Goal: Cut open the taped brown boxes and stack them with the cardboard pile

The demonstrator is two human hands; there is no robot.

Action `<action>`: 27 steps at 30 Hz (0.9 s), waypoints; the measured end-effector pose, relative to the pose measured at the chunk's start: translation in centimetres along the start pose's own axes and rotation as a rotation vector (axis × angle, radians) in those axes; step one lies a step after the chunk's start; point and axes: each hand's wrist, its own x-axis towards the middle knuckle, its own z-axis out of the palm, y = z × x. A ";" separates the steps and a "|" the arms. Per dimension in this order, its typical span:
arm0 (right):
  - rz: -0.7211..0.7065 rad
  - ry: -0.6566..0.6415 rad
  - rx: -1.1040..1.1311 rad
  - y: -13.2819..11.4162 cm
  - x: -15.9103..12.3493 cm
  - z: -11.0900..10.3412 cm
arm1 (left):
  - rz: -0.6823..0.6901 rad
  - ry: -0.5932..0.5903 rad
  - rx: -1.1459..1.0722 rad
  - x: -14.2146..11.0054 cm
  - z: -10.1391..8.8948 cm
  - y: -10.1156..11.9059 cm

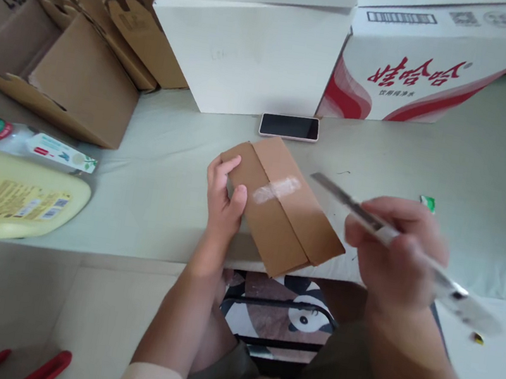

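So the right hand [398,257] is closed up, thumb and fingers pinching a utility knife [383,232], a bit blurry, blade pointing at the cardboard box [286,204] but not touching it. Left hand [226,195] is half curled, gripping that box's left end, thumb on the near face. The box sits tilted over the front edge of the green-covered table [155,200], a strip of clear tape [276,190] across its seam. Phone's [290,127] lying just past it.
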 end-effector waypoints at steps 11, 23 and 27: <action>-0.352 -0.350 -0.694 -0.8 -0.3 2.2 | 0.028 0.043 0.081 -0.2 0.8 0.4; -0.440 -0.307 -0.732 -0.5 -0.7 3.1 | 0.023 0.030 0.047 -0.2 0.7 0.5; -0.431 -0.315 -0.765 -0.5 -0.7 3.2 | 0.008 0.026 0.049 -0.2 0.6 0.6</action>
